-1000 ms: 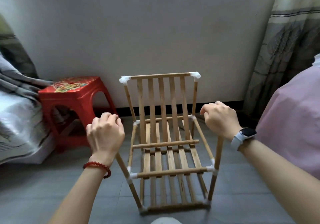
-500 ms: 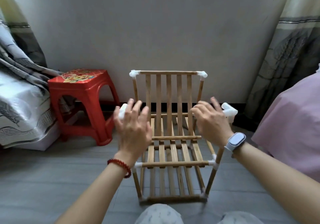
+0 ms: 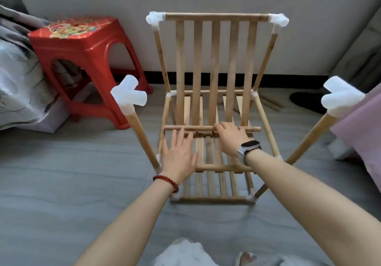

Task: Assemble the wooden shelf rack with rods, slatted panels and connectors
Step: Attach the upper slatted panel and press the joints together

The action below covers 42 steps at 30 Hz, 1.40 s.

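Note:
The wooden rack (image 3: 212, 200) stands on the grey floor in front of me. A slatted panel (image 3: 196, 70) leans upright at its back, with white connectors at its top corners. Both front posts end in white three-way connectors, one on the left (image 3: 128, 96) and one on the right (image 3: 342, 97). My left hand (image 3: 179, 156) hovers with straight, spread fingers over the middle shelf slats. My right hand (image 3: 231, 138) has its fingers curled over the loose panel's lower rod (image 3: 189, 129).
A red plastic stool (image 3: 82, 45) stands left of the rack, with grey bedding (image 3: 18, 80) beyond it. Pink cloth (image 3: 365, 131) lies at the right edge. Loose rods (image 3: 270, 103) and a dark slipper (image 3: 305, 103) lie by the wall.
Both hands left the white connectors on the front posts and dropped down inside the rack to the middle shelf. The view moved closer and lower.

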{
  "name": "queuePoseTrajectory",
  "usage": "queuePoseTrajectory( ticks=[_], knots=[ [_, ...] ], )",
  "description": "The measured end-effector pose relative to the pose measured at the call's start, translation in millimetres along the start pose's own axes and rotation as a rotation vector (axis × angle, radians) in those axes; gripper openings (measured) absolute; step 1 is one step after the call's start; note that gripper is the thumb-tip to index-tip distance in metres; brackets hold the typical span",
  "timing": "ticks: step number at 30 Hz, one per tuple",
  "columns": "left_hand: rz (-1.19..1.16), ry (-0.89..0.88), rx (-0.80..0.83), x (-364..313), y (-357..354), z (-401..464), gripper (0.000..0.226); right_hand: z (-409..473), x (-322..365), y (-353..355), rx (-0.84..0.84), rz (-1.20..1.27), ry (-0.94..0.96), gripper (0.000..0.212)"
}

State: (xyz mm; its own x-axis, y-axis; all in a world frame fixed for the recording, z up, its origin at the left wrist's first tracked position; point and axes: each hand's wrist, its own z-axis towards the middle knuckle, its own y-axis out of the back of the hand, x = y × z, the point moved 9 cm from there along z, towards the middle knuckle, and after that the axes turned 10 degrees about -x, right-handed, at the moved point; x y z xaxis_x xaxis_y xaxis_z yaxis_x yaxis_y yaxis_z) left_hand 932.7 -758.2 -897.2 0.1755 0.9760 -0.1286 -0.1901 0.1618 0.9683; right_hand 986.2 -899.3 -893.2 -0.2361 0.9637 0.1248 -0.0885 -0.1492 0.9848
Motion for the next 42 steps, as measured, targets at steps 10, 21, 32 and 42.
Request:
queuePoseTrajectory(
  ticks=[10,21,32,42],
  knots=[
    [0.148,-0.111,-0.319,-7.9,41.1,-7.8,0.051,15.1,8.5,15.2,-0.206,-0.182,0.069,0.03],
    [0.089,-0.414,-0.8,-44.2,191.2,-40.1,0.023,-38.0,44.9,108.2,-0.337,-0.221,0.237,0.045],
    [-0.597,-0.112,-0.63,30.3,250.5,-27.3,0.034,-62.4,72.2,214.0,-0.504,-0.212,0.175,0.024],
    [-0.67,-0.141,-0.324,46.0,245.7,-11.3,0.03,-58.4,85.2,223.1,-0.433,-0.188,0.26,0.024]
  ],
)
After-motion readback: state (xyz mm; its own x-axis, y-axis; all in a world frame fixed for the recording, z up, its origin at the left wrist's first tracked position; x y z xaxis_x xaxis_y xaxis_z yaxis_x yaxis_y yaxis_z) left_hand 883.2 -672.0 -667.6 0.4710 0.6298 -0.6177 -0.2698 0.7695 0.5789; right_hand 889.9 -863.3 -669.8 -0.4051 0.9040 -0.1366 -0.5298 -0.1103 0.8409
